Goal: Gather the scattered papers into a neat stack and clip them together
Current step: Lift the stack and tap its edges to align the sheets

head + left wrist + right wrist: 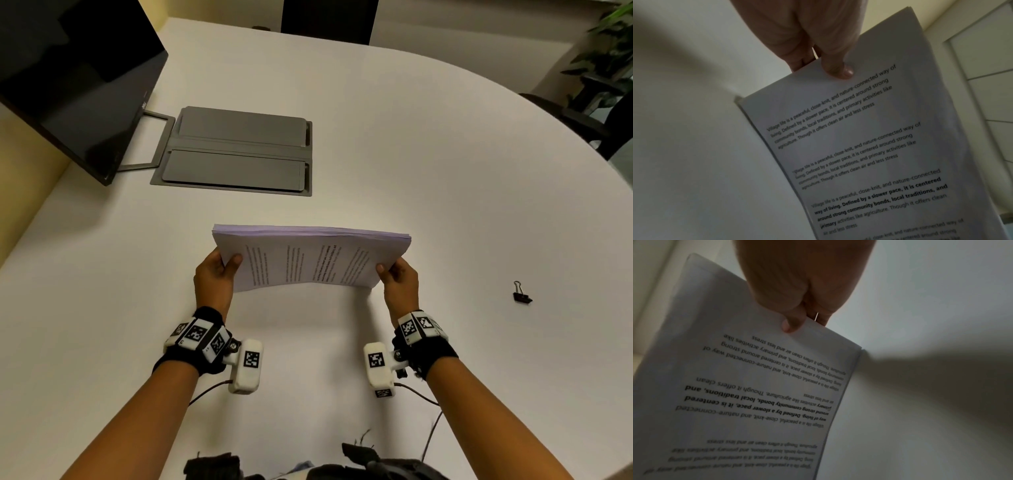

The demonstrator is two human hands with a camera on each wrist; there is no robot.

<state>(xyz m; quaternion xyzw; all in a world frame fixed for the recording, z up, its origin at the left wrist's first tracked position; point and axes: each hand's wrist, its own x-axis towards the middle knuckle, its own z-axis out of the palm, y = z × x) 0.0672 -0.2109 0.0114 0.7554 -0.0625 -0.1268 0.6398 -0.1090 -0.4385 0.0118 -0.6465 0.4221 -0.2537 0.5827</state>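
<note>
Head view: a stack of white printed paper sheets (310, 260) is held on edge between the two hands, its lower long edge resting on the white rounded worktop (428, 178). The left hand (214, 275) is closed in a grip on the stack's left short edge, thumb on the printed face and fingers behind; the right hand (399, 277) is closed in the same grip on the right short edge. A small black binder clip (522, 293) is seen lying on the worktop well apart to the right of the right hand, untouched.

In the left wrist view the thumb (840, 71) is seen pressed on the top sheet (869, 146); in the right wrist view the same is shown for the right thumb (791, 325) on the sheet (746, 386). The fingers behind the stack are hidden. Both wrist views are dim and blurred, and the number of sheets cannot be told.

Farther back, a grey metal cable hatch (236, 152) is set into the worktop, and a black monitor (72, 75) is cut off at the left edge. A green plant (606, 54) stands at the far right.
</note>
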